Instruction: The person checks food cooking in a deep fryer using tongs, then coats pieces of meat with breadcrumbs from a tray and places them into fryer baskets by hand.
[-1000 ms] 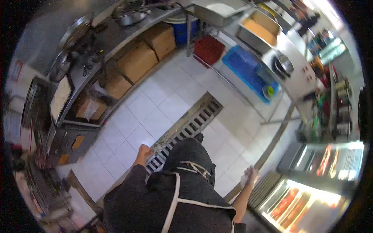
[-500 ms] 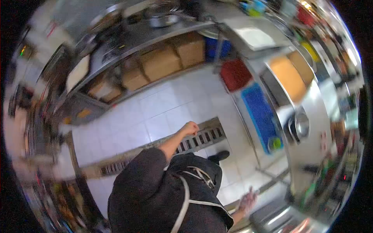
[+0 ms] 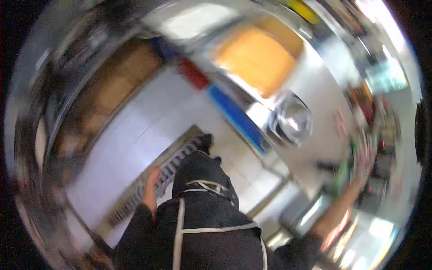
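My left hand [image 3: 154, 174] hangs low over the floor drain grate [image 3: 168, 168], its fingers curled in and nothing visible in them. Stretched out at the right, my right hand [image 3: 365, 155] has its fingers spread and looks whitish, smeared by motion. It appears over or in front of blurred dark and green items [image 3: 344, 173] by the counter; whether it touches any I cannot tell. A shiny steel bowl [image 3: 294, 119] sits on the steel counter [image 3: 321, 96]. Beyond the bowl is a large tray-like shape with an orange surface [image 3: 256, 56].
Cardboard boxes [image 3: 117, 74] fill the shelf under the left bench. A blue container [image 3: 236, 117] and a red one [image 3: 193, 74] stand low beneath the counter edge. White floor tiles [image 3: 130, 130] surround the grate. Much of the outer view is blurred.
My view has turned right and nearer the counter. My right hand has risen from low beside my body and reached out to the right. My left hand has dropped closer to my side.
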`<state>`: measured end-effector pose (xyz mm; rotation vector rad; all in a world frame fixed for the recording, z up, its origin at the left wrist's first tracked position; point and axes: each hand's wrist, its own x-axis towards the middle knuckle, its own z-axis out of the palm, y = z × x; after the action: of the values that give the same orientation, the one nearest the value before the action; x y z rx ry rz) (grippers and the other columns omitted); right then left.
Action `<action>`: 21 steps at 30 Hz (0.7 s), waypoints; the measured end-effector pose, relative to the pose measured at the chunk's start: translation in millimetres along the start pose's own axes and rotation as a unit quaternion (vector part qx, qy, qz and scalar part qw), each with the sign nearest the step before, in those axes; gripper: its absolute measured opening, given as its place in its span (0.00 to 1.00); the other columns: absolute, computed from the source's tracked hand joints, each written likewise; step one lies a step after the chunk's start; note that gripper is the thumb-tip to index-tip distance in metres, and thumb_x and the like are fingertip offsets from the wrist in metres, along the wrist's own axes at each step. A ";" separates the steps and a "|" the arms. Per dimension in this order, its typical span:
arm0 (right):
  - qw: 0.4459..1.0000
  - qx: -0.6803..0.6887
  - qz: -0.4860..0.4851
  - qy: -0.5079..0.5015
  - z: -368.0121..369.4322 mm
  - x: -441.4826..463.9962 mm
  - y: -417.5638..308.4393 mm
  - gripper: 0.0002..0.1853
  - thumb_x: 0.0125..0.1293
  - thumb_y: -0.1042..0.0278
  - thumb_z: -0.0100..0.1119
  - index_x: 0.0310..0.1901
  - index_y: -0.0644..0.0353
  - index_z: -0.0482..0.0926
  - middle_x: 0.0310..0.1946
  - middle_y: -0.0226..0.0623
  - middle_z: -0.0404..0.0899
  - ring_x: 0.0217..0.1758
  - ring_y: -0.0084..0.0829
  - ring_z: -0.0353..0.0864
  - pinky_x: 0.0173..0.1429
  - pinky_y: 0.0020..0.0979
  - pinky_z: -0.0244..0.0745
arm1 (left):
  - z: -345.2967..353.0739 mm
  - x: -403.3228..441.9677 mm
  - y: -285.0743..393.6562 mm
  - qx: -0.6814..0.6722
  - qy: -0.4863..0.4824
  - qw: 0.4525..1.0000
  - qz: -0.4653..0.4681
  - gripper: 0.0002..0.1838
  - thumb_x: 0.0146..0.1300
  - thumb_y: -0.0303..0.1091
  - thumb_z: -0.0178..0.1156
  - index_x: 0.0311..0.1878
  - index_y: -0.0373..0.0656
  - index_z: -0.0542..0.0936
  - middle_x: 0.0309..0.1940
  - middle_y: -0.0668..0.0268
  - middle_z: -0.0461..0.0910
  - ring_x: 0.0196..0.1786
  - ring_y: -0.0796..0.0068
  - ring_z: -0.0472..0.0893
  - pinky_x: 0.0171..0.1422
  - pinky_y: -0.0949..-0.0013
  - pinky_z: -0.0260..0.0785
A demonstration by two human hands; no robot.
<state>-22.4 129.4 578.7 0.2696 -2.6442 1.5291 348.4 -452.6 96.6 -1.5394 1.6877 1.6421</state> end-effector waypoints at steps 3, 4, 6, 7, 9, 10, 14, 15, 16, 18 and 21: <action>0.916 0.396 0.049 0.041 -115.6 34.9 74.5 0.38 0.66 0.48 0.43 0.69 0.58 0.41 0.69 0.48 0.40 0.71 0.41 0.49 0.73 0.43 0.43 | 5.4 36.2 31.7 -0.018 -0.117 0.993 -0.028 0.09 0.62 0.36 0.47 0.32 0.44 0.74 0.19 0.66 0.74 0.14 0.74 0.69 0.16 0.71 0.59; 0.889 0.423 0.076 0.158 -128.8 38.6 69.7 0.42 0.63 0.47 0.50 0.69 0.56 0.40 0.69 0.52 0.34 0.70 0.45 0.48 0.72 0.48 0.47 | 8.6 36.9 60.1 -0.025 -0.134 0.990 -0.044 0.08 0.62 0.36 0.49 0.37 0.44 0.75 0.23 0.65 0.77 0.16 0.74 0.71 0.18 0.72 0.60; 0.905 0.340 0.085 0.241 -170.3 53.0 73.4 0.56 0.52 0.50 0.66 0.68 0.56 0.31 0.67 0.58 0.39 0.69 0.53 0.48 0.65 0.53 0.59 | 26.8 42.1 111.1 0.010 -0.043 0.999 -0.021 0.11 0.62 0.39 0.51 0.43 0.46 0.74 0.29 0.66 0.79 0.21 0.75 0.75 0.22 0.74 0.64; 0.904 0.309 0.097 0.279 -181.2 61.1 74.3 0.57 0.52 0.49 0.66 0.68 0.56 0.30 0.67 0.57 0.38 0.69 0.53 0.48 0.65 0.53 0.60 | 33.6 36.9 146.1 0.021 -0.038 0.999 -0.030 0.12 0.62 0.42 0.53 0.44 0.48 0.74 0.32 0.66 0.79 0.26 0.77 0.77 0.26 0.74 0.65; 0.903 0.258 0.118 0.322 -186.3 70.8 71.9 0.58 0.51 0.48 0.66 0.68 0.56 0.29 0.67 0.56 0.38 0.69 0.52 0.48 0.65 0.53 0.60 | 35.1 49.9 189.1 0.023 -0.049 0.998 0.022 0.12 0.61 0.43 0.54 0.44 0.49 0.74 0.31 0.68 0.78 0.27 0.78 0.77 0.29 0.74 0.66; 0.902 0.238 0.131 0.335 -191.1 77.9 74.4 0.59 0.50 0.47 0.66 0.68 0.56 0.28 0.68 0.55 0.37 0.69 0.52 0.48 0.64 0.53 0.60 | 39.5 48.2 210.0 0.024 -0.054 0.997 0.042 0.12 0.61 0.44 0.54 0.44 0.49 0.74 0.31 0.69 0.78 0.27 0.78 0.76 0.29 0.75 0.66; 0.900 0.176 0.193 0.348 -190.2 123.6 113.8 0.62 0.48 0.44 0.67 0.67 0.56 0.26 0.68 0.52 0.35 0.69 0.52 0.47 0.64 0.53 0.61 | 63.2 55.7 268.3 0.008 -0.061 0.993 0.097 0.13 0.62 0.44 0.54 0.45 0.49 0.74 0.31 0.69 0.77 0.28 0.78 0.76 0.30 0.75 0.66; 0.899 0.170 0.207 0.346 -189.9 136.4 129.5 0.63 0.47 0.44 0.67 0.67 0.56 0.26 0.68 0.51 0.35 0.69 0.52 0.47 0.64 0.53 0.61 | 67.4 45.9 280.7 -0.008 -0.038 0.994 0.105 0.13 0.62 0.44 0.54 0.46 0.49 0.74 0.31 0.69 0.77 0.28 0.79 0.76 0.30 0.76 0.66; 0.899 0.164 0.218 0.342 -185.4 143.2 148.8 0.63 0.47 0.43 0.67 0.67 0.57 0.25 0.69 0.50 0.34 0.70 0.52 0.47 0.63 0.53 0.61 | 76.5 39.2 284.9 -0.026 -0.015 0.993 0.110 0.14 0.62 0.44 0.54 0.46 0.49 0.74 0.32 0.69 0.77 0.29 0.79 0.76 0.31 0.76 0.66; 0.906 0.149 0.236 0.318 -191.4 164.1 197.2 0.72 0.38 0.41 0.73 0.65 0.63 0.21 0.66 0.59 0.37 0.65 0.58 0.56 0.54 0.49 0.71 | 81.4 38.4 259.6 -0.032 0.006 0.994 0.103 0.15 0.62 0.42 0.53 0.49 0.48 0.73 0.32 0.68 0.77 0.28 0.78 0.76 0.31 0.77 0.66; 0.920 0.042 0.308 0.240 -198.7 206.8 272.7 0.56 0.48 0.49 0.69 0.68 0.59 0.38 0.62 0.56 0.57 0.63 0.49 0.61 0.51 0.45 0.72 | 91.0 13.6 203.2 -0.048 0.010 0.999 0.021 0.16 0.63 0.41 0.51 0.51 0.46 0.72 0.34 0.65 0.77 0.28 0.75 0.76 0.30 0.76 0.67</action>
<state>-281.4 410.8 477.3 -0.9026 -2.3554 1.5740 136.4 -430.6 162.4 -1.5797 1.6843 1.7587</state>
